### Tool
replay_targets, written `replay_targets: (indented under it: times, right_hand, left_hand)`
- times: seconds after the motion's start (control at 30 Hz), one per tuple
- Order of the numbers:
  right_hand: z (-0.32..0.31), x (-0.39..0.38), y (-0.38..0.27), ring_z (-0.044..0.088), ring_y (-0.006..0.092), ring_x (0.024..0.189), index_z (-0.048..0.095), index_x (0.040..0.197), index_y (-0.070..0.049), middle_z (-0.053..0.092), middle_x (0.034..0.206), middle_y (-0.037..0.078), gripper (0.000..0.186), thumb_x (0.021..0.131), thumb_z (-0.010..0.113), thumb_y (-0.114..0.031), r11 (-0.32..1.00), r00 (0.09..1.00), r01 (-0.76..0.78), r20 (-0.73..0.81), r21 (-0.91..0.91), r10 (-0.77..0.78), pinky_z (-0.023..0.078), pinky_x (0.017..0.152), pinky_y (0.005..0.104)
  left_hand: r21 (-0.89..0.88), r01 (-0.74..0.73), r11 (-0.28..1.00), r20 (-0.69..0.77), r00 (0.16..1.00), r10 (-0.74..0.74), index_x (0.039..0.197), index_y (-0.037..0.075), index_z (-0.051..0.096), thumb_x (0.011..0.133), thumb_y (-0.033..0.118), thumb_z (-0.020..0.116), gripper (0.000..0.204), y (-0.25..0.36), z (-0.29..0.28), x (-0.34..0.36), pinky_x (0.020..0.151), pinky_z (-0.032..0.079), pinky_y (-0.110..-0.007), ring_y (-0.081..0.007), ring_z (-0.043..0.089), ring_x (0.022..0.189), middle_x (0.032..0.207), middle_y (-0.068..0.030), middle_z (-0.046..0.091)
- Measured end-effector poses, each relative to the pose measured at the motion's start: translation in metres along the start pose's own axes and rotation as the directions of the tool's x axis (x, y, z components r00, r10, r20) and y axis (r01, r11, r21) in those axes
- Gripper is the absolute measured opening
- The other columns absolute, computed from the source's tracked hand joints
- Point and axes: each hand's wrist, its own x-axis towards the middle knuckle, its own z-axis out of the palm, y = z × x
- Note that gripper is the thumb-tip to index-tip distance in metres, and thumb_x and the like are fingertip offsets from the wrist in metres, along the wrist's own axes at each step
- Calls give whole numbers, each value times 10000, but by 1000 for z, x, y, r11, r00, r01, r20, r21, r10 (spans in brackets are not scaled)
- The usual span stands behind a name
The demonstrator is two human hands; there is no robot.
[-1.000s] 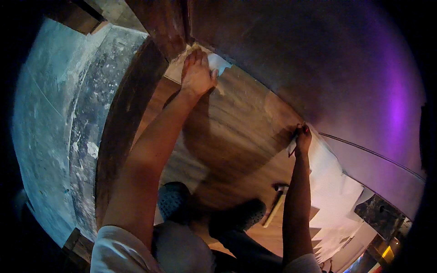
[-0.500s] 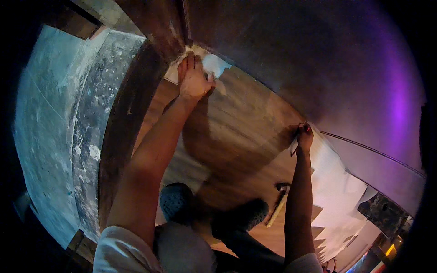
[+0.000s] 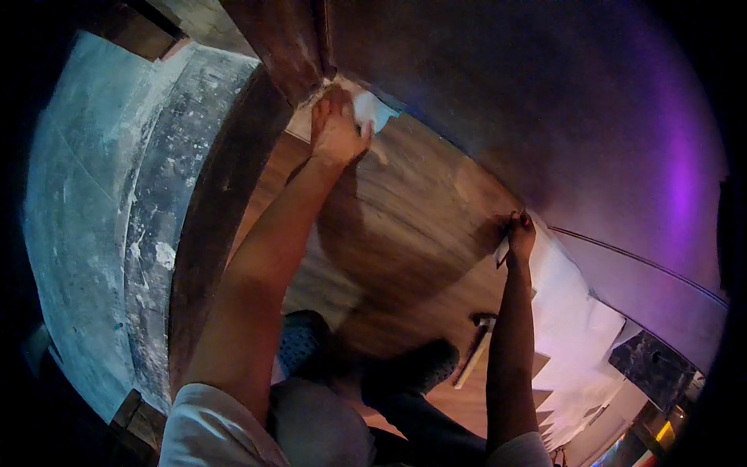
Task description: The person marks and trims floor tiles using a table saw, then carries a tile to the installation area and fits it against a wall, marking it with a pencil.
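Observation:
My left hand [image 3: 339,131] lies with outstretched fingers on the pale end of the flooring at the inside corner [image 3: 306,117], beside a small white-blue patch [image 3: 374,110]. Below it spread wood-look planks [image 3: 412,202]. My right hand [image 3: 520,233] is closed at the plank edge by the dark wall, gripping a small, light, thin object [image 3: 501,252] that I cannot make out. A hammer [image 3: 474,355] with a pale handle lies on the planks near my right forearm.
A dark wall [image 3: 545,101] runs along the top right, a brown wooden post [image 3: 268,39] at the corner. Left are a dark board [image 3: 208,210] and paint-spattered grey strip [image 3: 167,202]. White sheeting [image 3: 568,342] lies beside stepped plank ends. My two dark shoes [image 3: 412,366] rest on the planks.
Both hands stay in nearly the same places. My left hand's fingers shift slightly at the corner, and the whole view moves a little.

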Motion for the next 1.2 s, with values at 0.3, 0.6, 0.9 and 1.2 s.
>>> replay_targets:
  times: [0.3,0.6,0.9,1.2]
  right_hand:
    - [-11,17,27,522,110,799,654,1043,-38,597,861,-22,227,1015,647,-263,994,998,65,10,-90,-64,433,745,276]
    - [-22,15,27,506,116,736,637,991,-48,579,810,-19,206,1025,636,-251,985,994,106,1,-138,-107,431,689,291]
    - [-13,10,18,470,104,738,610,945,-85,528,792,-36,204,1018,654,-271,981,988,157,27,-116,-155,399,683,271]
    - [-8,7,15,488,111,746,638,992,-75,547,797,-46,240,1029,635,-312,991,993,114,6,-75,-114,413,693,291]
  left_hand:
    - [59,111,992,-15,994,-111,1472,-50,439,856,510,645,857,9,-6,9,1194,260,-494,-383,356,1416,1525,-237,410]
    - [55,93,994,10,996,-93,1426,-32,486,836,407,690,763,21,-21,7,1184,285,-488,-373,403,1370,1433,-216,490]
    - [-28,56,998,46,997,-54,1441,-31,483,847,401,682,760,4,-2,2,1186,293,-493,-380,392,1402,1528,-213,424]
    - [-117,-35,993,16,999,37,1390,3,535,865,387,685,667,-3,-10,17,1216,273,-478,-396,348,1450,1516,-211,432]
